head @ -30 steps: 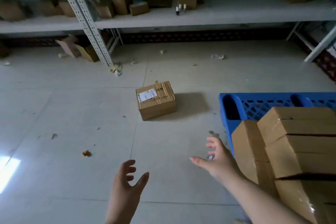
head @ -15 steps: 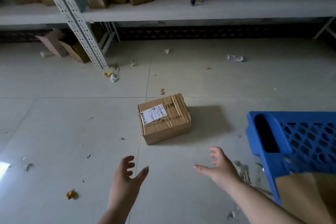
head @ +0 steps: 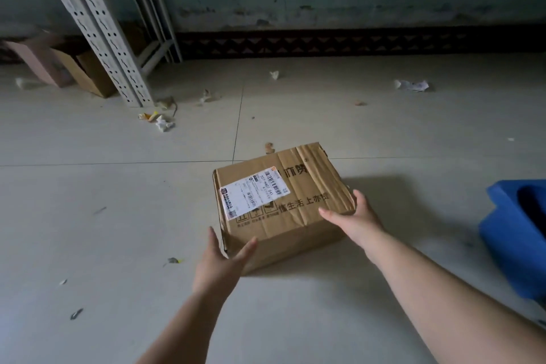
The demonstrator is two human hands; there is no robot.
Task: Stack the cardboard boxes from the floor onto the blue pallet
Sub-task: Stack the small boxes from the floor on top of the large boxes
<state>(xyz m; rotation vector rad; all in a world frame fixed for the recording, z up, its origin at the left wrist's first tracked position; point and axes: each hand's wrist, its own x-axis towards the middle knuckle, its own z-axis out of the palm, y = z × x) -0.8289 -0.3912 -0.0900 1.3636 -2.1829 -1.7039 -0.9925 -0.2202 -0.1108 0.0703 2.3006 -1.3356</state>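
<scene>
Cardboard box (head: 280,201): one, on the tiled floor (head: 103,230), centre of view; white shipping label (head: 254,193) on top face, creased lid.
Left hand (head: 220,263): fingers spread wide, flat at the box's 7 o'clock corner, touching; no grip closed.
Right hand (head: 356,221): spread wide, at the box's 4 o'clock corner, touching.
Blue pallet (head: 514,233): corner only, at 3 o'clock, apart from the box.
Shelving upright (head: 97,35): at 11 o'clock; paper scraps (head: 161,121) at its foot.

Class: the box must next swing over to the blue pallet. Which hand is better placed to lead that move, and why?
Right. The right hand is at the box's corner nearest the pallet; the left hand is at the opposite near corner.
</scene>
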